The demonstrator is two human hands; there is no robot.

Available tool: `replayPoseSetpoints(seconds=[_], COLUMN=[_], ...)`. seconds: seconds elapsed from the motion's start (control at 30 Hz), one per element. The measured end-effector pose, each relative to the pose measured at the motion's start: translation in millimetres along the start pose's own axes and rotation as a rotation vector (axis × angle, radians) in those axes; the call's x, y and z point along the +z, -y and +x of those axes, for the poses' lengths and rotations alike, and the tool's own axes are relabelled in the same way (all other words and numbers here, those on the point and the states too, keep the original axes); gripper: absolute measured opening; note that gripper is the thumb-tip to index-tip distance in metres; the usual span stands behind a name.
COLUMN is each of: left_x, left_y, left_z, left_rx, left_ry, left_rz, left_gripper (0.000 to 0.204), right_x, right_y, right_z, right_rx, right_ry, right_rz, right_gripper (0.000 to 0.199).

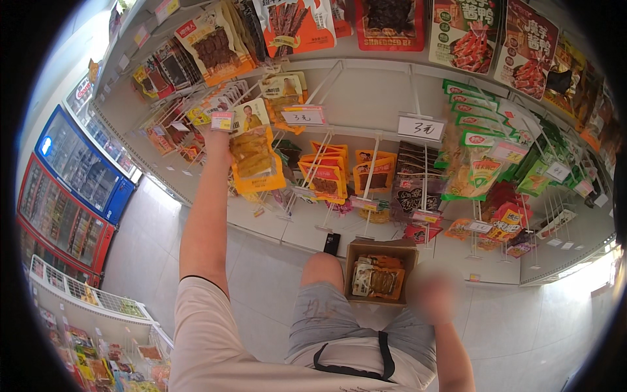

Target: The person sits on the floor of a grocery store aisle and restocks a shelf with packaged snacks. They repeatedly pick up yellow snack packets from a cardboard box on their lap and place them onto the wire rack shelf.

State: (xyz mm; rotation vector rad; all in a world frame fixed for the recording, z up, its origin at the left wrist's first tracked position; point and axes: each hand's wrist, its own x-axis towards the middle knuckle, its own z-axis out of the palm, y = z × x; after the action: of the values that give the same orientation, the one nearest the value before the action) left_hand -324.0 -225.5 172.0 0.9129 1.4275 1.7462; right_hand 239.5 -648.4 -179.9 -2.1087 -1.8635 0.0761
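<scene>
1. Knees bent under grey shorts (339, 307) sit closest, with an open cardboard box (381, 271) of snack packs balanced against them; a shift of the legs could tip that box onto the floor.
2. Up and left of the box, the left hand (217, 140) reaches to a yellow snack pack (253, 157) hanging on a peg; whether its grip closes on the pack or only touches the hook I cannot tell, so the pack may slide off.
3. Just right of the box, the right hand (431, 297) is blurred; its grip cannot be judged, and it could knock the box.
</scene>
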Motion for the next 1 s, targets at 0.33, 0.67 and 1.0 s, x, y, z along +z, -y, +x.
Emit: replayPoseSetpoints(seconds=[0.33,0.67,1.0], left_x=[-16.1,-5.5,19.7], left_y=[6.4,4.5,10.1], left_z=[17.7,2.5,9.3], left_rx=[-0.021,-0.024,-0.105], left_ry=[-0.002,0.092,0.073], left_rz=[0.176,0.138,0.075], left_gripper=[0.057,0.052,0.059], right_x=[29.5,20.5,17.8], right_y=[-15.9,-9.8,-10.5], right_z=[3.1,5.0,5.1], right_rx=[-0.077,-0.157,-0.072], right_ry=[-0.129,-0.243,0.001], right_rz=[-0.003,-0.116,-0.075], right_gripper=[0.021,0.025,0.024])
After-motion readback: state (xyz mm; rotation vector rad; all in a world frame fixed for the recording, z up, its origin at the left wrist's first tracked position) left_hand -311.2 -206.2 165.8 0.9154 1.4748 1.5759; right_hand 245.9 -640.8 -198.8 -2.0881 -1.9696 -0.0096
